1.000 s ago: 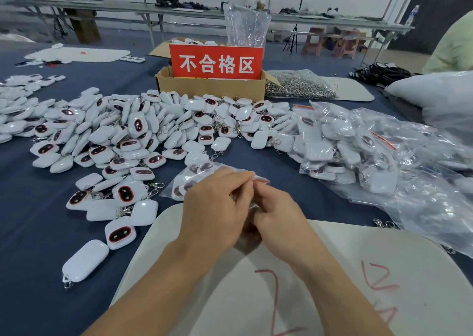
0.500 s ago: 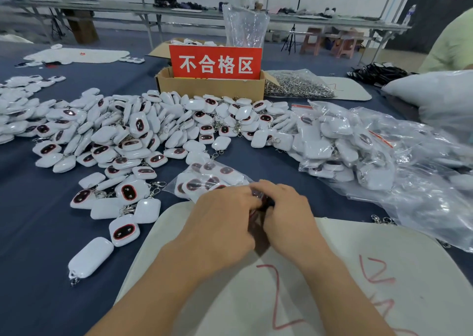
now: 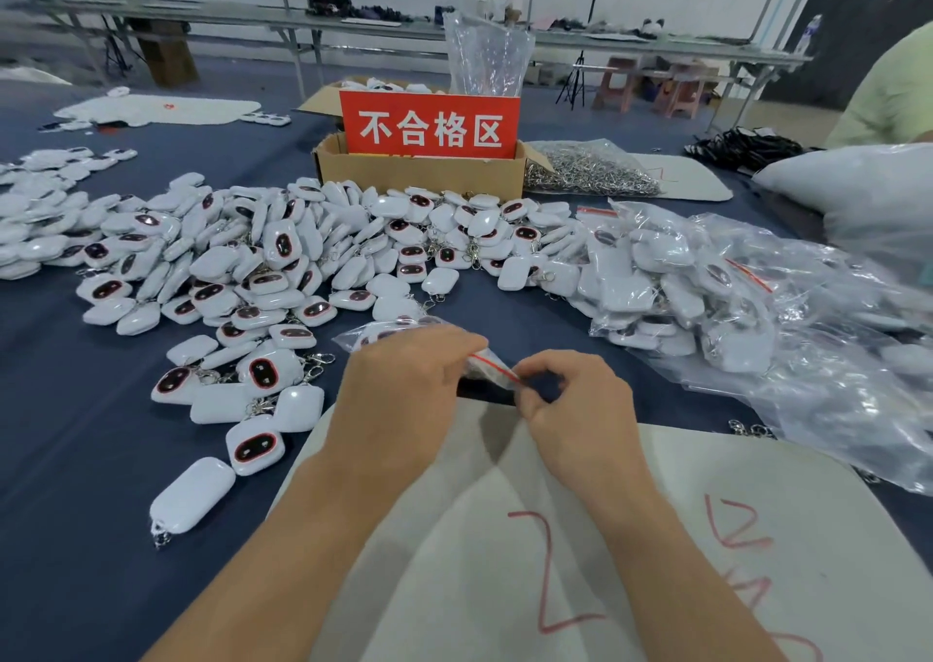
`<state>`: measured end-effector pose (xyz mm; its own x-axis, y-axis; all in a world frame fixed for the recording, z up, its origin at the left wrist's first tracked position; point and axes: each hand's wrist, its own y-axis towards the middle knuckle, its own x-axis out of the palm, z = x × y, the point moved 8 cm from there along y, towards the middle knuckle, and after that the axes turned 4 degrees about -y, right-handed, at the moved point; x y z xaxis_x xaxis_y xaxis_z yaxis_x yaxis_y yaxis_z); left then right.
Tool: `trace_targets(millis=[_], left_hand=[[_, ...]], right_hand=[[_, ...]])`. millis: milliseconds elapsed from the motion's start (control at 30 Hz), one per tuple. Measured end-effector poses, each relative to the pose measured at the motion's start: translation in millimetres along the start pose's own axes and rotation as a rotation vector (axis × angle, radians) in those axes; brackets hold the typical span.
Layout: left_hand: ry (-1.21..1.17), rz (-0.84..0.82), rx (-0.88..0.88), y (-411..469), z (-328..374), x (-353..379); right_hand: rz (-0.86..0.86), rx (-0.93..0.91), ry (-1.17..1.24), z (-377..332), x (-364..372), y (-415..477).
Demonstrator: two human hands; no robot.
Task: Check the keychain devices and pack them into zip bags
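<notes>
A clear zip bag (image 3: 389, 334) with a red seal strip holds several white keychain devices and lies just beyond the white pad (image 3: 757, 500). My left hand (image 3: 404, 389) covers the near part of the bag and pinches its red strip. My right hand (image 3: 575, 399) pinches the same strip at its right end. Loose white keychain devices (image 3: 262, 278) with dark red-rimmed faces are spread in a big heap across the blue table to the left and behind.
A cardboard box (image 3: 419, 172) with a red sign stands at the back centre. Filled zip bags (image 3: 707, 298) pile up on the right. A bag of metal rings (image 3: 590, 169) lies behind them. Another person's sleeve (image 3: 893, 91) is at far right.
My hands dropped onto the bag, then drew apart; the right hand has slid right along the red strip and the bag sits partly under my left hand.
</notes>
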<state>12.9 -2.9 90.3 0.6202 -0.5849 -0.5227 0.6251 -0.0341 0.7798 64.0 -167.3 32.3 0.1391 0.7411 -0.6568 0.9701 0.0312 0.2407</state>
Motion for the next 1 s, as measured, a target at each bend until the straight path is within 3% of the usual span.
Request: trace_targets(millis=[100,267,433,600,733,1000], left_hand=[[-0.151,0.094,-0.045,8,-4,-15],[-0.442,0.173,-0.371,42,-23,-40],[-0.577,0.272,-0.379,79,-25,-56],[-0.859,0.132,-0.623,65,-47,-14],[-0.932,0.106,-0.776,36,-59,10],[-0.956,0.114,-0.842,27,-66,15]], right_hand=[[0.072,0.030,0.096,-1,-7,1],[0.216,-0.067,0.374,-37,-53,19],[0.305,-0.171,0.491,-78,-95,46],[0.135,0.020,0.568,-52,-65,53],[0.184,0.083,0.682,-31,-46,45],[0.164,0.102,0.805,-27,-29,38]])
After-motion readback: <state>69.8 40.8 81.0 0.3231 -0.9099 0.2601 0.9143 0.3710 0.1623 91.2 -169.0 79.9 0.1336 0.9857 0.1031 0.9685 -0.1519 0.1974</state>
